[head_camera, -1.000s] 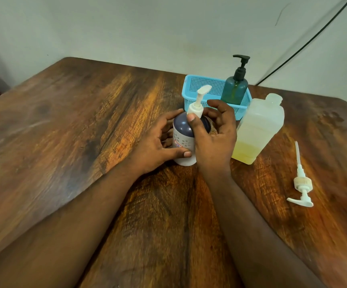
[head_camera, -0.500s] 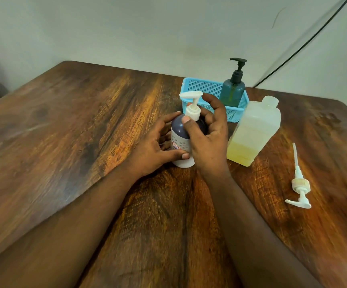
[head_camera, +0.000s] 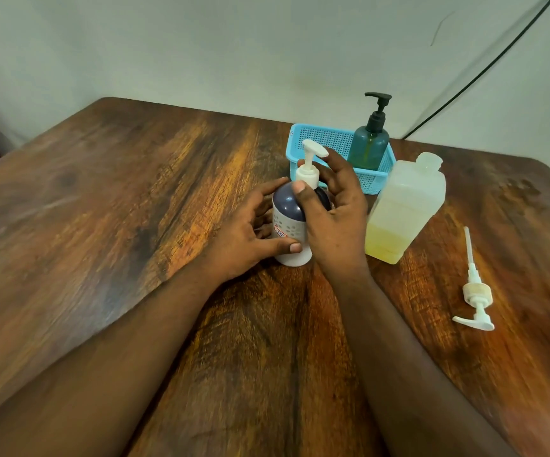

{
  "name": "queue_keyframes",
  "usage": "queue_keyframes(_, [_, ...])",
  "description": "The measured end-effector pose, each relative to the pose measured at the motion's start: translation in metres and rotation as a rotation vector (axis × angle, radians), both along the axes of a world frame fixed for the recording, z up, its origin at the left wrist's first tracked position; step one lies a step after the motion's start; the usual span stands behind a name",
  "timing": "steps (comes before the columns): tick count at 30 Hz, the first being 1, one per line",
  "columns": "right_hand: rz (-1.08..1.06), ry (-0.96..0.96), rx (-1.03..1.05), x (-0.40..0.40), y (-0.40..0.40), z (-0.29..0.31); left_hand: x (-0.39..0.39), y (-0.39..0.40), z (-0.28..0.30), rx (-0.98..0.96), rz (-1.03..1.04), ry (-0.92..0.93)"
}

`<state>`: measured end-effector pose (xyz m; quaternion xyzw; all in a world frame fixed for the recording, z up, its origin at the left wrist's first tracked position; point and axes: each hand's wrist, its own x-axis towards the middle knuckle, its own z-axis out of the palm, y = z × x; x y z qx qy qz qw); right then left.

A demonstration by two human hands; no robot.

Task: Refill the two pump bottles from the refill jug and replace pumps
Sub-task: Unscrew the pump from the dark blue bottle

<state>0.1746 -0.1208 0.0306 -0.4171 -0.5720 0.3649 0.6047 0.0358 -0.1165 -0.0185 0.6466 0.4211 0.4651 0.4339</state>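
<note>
Both hands meet at the middle of the counter (head_camera: 108,225). Her or his left hand (head_camera: 244,239) wraps the lower body of the dark-topped pump bottle (head_camera: 288,222), thumb across the white front, fingers curled behind. At three o'clock of that bottle the right hand (head_camera: 336,219) reaches up to the white pump (head_camera: 309,166), thumb pressed to the collar and fingers curved round its far side, pinching it; the nozzle points toward three o'clock.

Largest of the things is the brown wooden counter, which fills the view. Next, the refill jug (head_camera: 405,206) stands upright just beside the right hand at three o'clock, uncapped, pale yellow liquid low in it. At twelve o'clock of the hands sits a blue basket (head_camera: 319,140), and the green pump bottle (head_camera: 370,143) stands in its right end, black pump fitted. Smallest, a loose pump (head_camera: 476,291) lies flat at four o'clock, well apart from the jug, tube pointing toward twelve.
</note>
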Motion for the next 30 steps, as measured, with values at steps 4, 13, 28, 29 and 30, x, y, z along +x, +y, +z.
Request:
queue_keyframes(4, [-0.013,0.067,0.022,0.003,0.0,0.01,0.0,0.0,0.001,-0.018,-0.001,-0.01])
queue_keyframes(13, [-0.064,-0.085,-0.078,0.012,-0.001,0.033,0.0,0.002,0.0,-0.032,-0.011,-0.021])
queue_keyframes(28, [-0.048,0.012,0.269,0.048,-0.044,0.07,0.002,0.005,0.003,-0.05,-0.005,-0.022])
queue_keyframes(29, [-0.06,0.0,0.302,0.051,-0.047,0.069,0.003,0.004,0.003,-0.047,-0.006,-0.024])
queue_keyframes(30, [-0.071,-0.012,0.329,0.054,-0.05,0.068,0.004,0.004,0.003,-0.044,-0.006,-0.026])
